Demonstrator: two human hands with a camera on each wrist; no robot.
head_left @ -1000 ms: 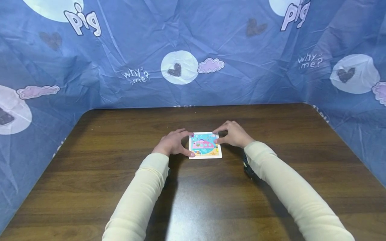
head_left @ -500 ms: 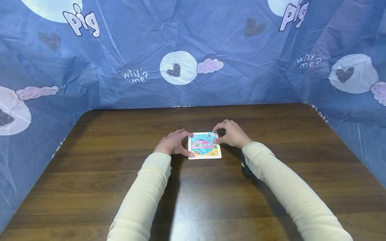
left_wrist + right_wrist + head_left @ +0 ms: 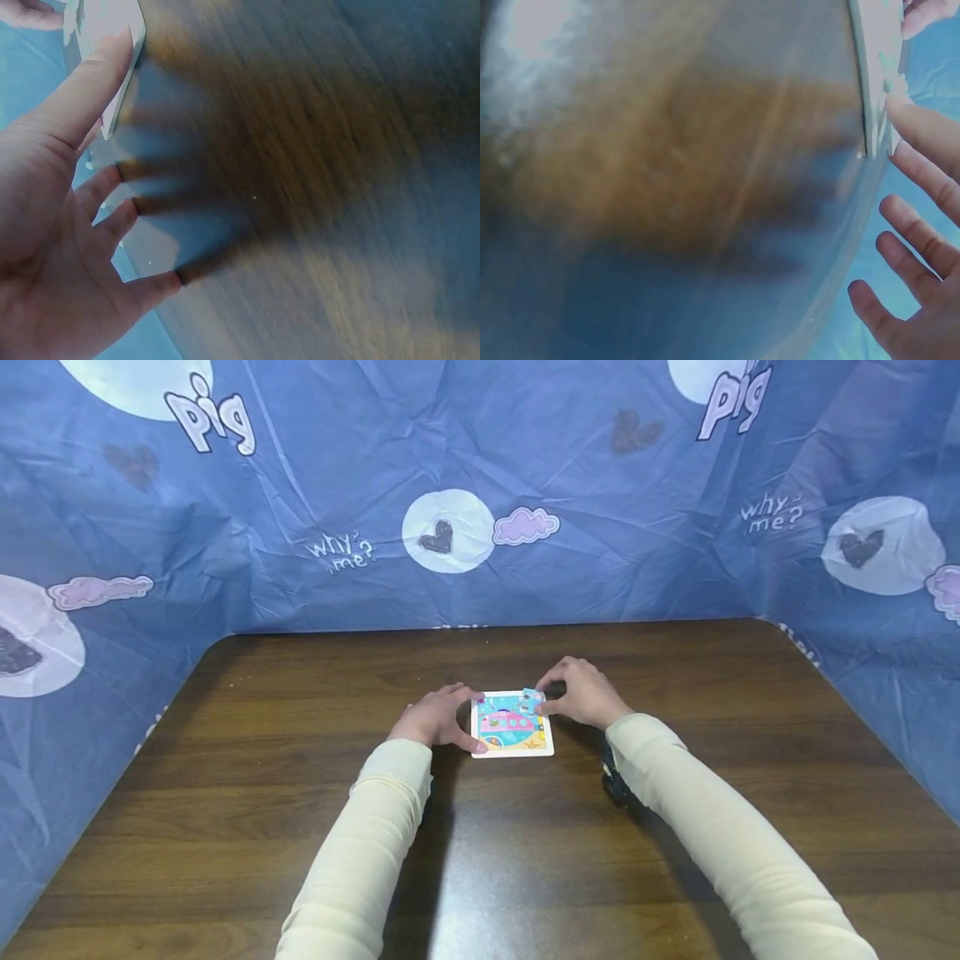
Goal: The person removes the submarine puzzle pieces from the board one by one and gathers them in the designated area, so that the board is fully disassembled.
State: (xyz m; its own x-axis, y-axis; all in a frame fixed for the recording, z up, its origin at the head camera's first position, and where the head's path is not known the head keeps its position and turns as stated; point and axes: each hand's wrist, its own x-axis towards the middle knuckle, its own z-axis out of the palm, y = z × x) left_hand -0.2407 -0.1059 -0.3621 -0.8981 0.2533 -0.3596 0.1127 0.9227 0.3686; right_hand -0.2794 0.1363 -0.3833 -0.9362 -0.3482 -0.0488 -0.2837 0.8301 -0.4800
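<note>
A square jigsaw puzzle [image 3: 510,735] with a white border and a pink submarine picture lies flat on the table. At its left side my left hand [image 3: 433,718] steadies it, thumb on the near corner and index finger at the far corner. The other left fingers [image 3: 154,289] are spread toward the tabletop in the left wrist view. My right hand [image 3: 588,695] pinches a light blue puzzle piece [image 3: 531,700] between thumb and index finger at the far right corner. This piece sits raised and askew over the border. In the right wrist view the remaining right fingers [image 3: 907,262] are held away from the puzzle.
A dark brown wooden table [image 3: 315,693] extends around the puzzle. Behind and along both sides hangs a blue printed cloth [image 3: 450,452] with moons, hearts and lettering. Glare shows on the near tabletop.
The corner piece has come up out of line with the puzzle and shifted toward the far right in my right hand's pinch. My left hand keeps its place on the left edge.
</note>
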